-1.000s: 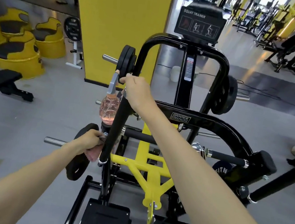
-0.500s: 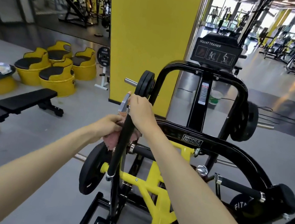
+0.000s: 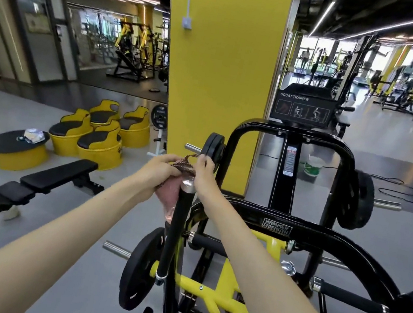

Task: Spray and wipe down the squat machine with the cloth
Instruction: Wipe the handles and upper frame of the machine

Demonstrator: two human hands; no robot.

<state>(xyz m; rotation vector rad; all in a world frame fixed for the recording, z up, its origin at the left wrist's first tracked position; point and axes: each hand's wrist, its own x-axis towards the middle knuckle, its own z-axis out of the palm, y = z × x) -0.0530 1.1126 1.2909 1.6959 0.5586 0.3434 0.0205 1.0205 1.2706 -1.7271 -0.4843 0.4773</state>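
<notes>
Squat machine (image 3: 276, 226), black-framed with yellow lower members and a HAMMER STRENGTH badge, fills the lower right of my head view. It stands on the grey gym floor just in front of a yellow pillar (image 3: 221, 63). Its upright handle bar (image 3: 177, 228), black with a chrome cap, rises at centre frame, and both my hands meet at that cap.

My left hand (image 3: 158, 170) has its fingers curled round the bunched pink cloth (image 3: 168, 191), which hangs just left of the bar and touches it near the top. My right hand (image 3: 203, 175) pinches the cloth's dark patterned edge between thumb and fingertips, above the cap. Something pink and glossy shows under the cloth beside the bar; I cannot tell what it is.

A black weight plate (image 3: 213, 148) sits on the peg just behind my right hand, and a lower plate (image 3: 139, 268) hangs left of the bar. A SQUAT TRAINER placard (image 3: 303, 109) tops the frame.

Off to the left I see a flat bench (image 3: 56, 180), yellow barrel seats (image 3: 101, 144) and a round table (image 3: 15, 149). A bucket (image 3: 313, 166) stands on the floor behind the frame.
</notes>
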